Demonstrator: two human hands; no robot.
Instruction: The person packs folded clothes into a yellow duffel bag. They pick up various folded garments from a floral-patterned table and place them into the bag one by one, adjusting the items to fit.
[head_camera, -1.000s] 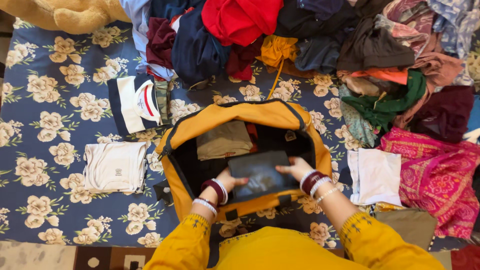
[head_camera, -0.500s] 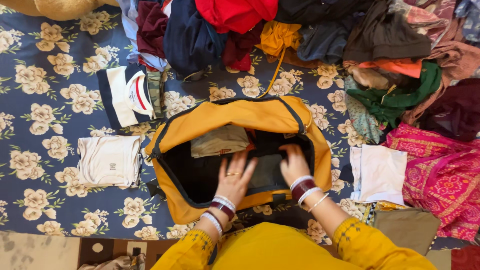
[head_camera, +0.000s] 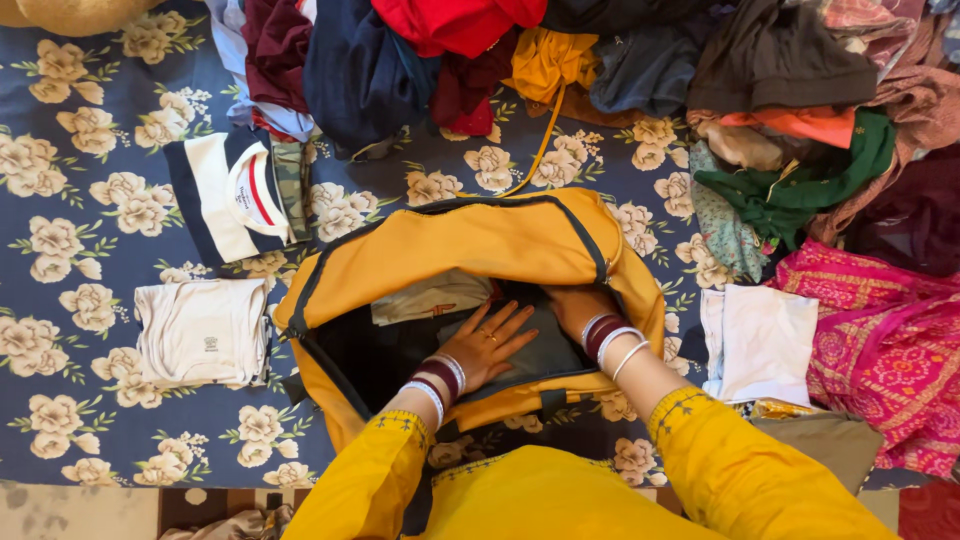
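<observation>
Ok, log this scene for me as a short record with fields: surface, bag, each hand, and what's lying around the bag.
surface: navy bedsheet with cream flowers
bag: open mustard-yellow fabric duffel bag
left hand: flat on a folded dark grey garment inside the bag
right hand: reaching deeper into the bag, fingers hidden
also inside: folded beige garment
left of bag: folded cream top
right of bag: folded white cloth
beyond bag: heap of unfolded mixed-colour clothes

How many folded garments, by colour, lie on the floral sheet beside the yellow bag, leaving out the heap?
Cream folded garment: 1
Navy-and-white striped folded garment: 1
White folded garment: 1
Total: 3, all outside the yellow bag.
</observation>
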